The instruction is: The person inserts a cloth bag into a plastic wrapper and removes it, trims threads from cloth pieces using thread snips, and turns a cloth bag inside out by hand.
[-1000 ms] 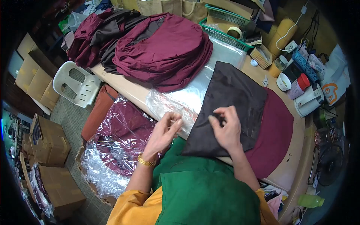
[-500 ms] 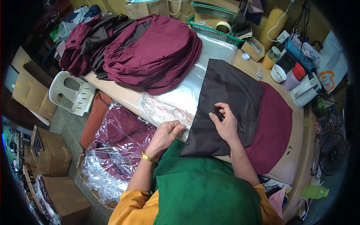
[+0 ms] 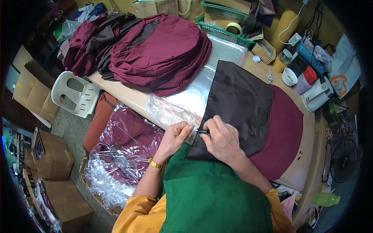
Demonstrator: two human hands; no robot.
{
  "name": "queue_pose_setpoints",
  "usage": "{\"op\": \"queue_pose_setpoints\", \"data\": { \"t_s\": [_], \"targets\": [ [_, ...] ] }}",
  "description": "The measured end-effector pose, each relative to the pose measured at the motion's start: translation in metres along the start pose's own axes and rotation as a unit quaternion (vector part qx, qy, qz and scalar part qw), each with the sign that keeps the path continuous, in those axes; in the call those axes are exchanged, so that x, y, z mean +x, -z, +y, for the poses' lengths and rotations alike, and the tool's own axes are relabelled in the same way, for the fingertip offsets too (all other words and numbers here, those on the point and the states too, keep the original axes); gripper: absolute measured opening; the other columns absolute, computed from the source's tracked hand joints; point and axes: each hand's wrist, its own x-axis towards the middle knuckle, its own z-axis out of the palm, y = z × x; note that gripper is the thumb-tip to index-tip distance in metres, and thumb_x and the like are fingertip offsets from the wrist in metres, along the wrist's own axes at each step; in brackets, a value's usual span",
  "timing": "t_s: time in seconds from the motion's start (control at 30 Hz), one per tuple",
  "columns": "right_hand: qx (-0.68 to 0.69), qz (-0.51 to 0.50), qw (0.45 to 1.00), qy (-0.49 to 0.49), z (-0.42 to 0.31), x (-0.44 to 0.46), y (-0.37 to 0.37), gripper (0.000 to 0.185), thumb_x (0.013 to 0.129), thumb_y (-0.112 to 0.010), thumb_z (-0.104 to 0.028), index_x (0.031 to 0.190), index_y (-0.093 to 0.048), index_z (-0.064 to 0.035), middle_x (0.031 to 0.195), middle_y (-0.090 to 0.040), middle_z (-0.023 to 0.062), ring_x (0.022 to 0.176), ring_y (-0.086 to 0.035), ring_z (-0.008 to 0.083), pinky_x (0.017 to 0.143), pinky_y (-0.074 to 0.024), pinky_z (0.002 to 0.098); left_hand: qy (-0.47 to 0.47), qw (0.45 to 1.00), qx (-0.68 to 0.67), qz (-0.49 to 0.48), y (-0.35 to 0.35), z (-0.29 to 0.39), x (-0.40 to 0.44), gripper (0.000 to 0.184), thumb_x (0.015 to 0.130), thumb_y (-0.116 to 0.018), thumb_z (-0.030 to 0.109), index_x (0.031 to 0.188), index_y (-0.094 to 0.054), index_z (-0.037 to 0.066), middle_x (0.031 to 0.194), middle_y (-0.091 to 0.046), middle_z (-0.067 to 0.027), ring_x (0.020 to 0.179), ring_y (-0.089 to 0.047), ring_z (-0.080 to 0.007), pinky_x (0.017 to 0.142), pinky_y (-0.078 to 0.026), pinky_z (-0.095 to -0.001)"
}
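My left hand [image 3: 178, 136] is closed in a pinch at the left edge of the dark cloth piece; what its fingertips hold is too small to make out. Close beside it, my right hand [image 3: 223, 136] grips small dark thread snips [image 3: 203, 132], their tip pointing at the left fingertips. Under the right hand lies the flat dark brown cloth piece [image 3: 241, 93], on top of a maroon fabric panel [image 3: 285, 120] with a rounded edge. Clear plastic bags [image 3: 171, 110] lie just beyond my left hand.
A heap of maroon bags [image 3: 163, 50] covers the table's far left. Green baskets [image 3: 225, 31], a white bowl [image 3: 288, 76] and a kettle [image 3: 316, 95] stand along the back and right. Plastic-wrapped maroon goods [image 3: 124, 143] sit at lower left, near a white stool [image 3: 75, 95].
My right hand has moved left and turned palm down, bringing the snips from above the dark cloth to my left fingertips. The left hand has stayed almost in place.
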Motion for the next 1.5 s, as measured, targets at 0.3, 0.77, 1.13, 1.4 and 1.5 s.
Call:
{"op": "queue_pose_setpoints", "data": {
  "t_s": [0.3,0.77,1.13,1.4,1.5],
  "targets": [
    [-0.036,-0.012,0.999,0.003,0.005,-0.001,-0.011,0.029,0.07,-0.077,-0.007,0.085,-0.053,-0.0059,0.083,-0.054,0.008,0.069,-0.062,0.0274,0.059,-0.0473,0.038,-0.004,0.999,-0.025,-0.023,0.006,0.006,-0.008,0.032,0.101,-0.057,0.023,0.074,-0.053,0.005,0.066,-0.044,0.0064,0.063,-0.038,-0.0034,0.055,-0.033,-0.0216],
    [0.387,0.152,0.864,-0.286,0.117,-0.029,-0.028,0.017,0.093,-0.065,-0.009,0.104,-0.054,-0.0021,0.079,-0.054,-0.002,0.07,-0.047,0.0024,0.063,-0.0387,0.0199,-0.06,0.953,0.297,0.001,-0.05,-0.005,0.069,0.035,0.095,-0.06,0.029,0.102,-0.061,-0.005,0.076,-0.059,-0.0254,0.065,-0.057,-0.0388,0.065,-0.046,-0.0446],
    [0.451,0.069,0.833,-0.312,0.117,-0.046,-0.013,0.02,0.096,-0.065,-0.022,0.1,-0.057,-0.0037,0.074,-0.049,-0.0052,0.071,-0.043,0.0017,0.062,-0.0363,0.0198,0.006,0.984,0.177,-0.027,-0.018,0.004,0.027,0.042,0.1,-0.054,0.029,0.072,-0.055,-0.001,0.058,-0.049,-0.0081,0.055,-0.048,-0.0178,0.057,-0.041,-0.0347],
    [0.038,0.011,0.99,-0.134,0.042,-0.012,0.025,0.027,0.082,-0.072,-0.015,0.106,-0.061,-0.0093,0.099,-0.056,0.0078,0.081,-0.064,0.027,0.07,-0.0505,0.0393,-0.02,0.998,0.059,-0.012,-0.015,0.002,0.019,0.042,0.104,-0.05,0.03,0.069,-0.053,0.006,0.061,-0.043,0.0054,0.059,-0.036,-0.0052,0.054,-0.033,-0.0243],
    [-0.036,0.029,0.999,0.008,0.026,0.002,0.022,0.029,0.074,-0.075,-0.011,0.099,-0.06,-0.0066,0.09,-0.053,0.0074,0.078,-0.062,0.0236,0.066,-0.0484,0.0369,-0.014,0.999,0.045,-0.016,-0.015,0.005,0.018,0.042,0.104,-0.05,0.031,0.07,-0.053,0.006,0.061,-0.043,0.0056,0.058,-0.036,-0.0048,0.054,-0.033,-0.024]
  ]
}}
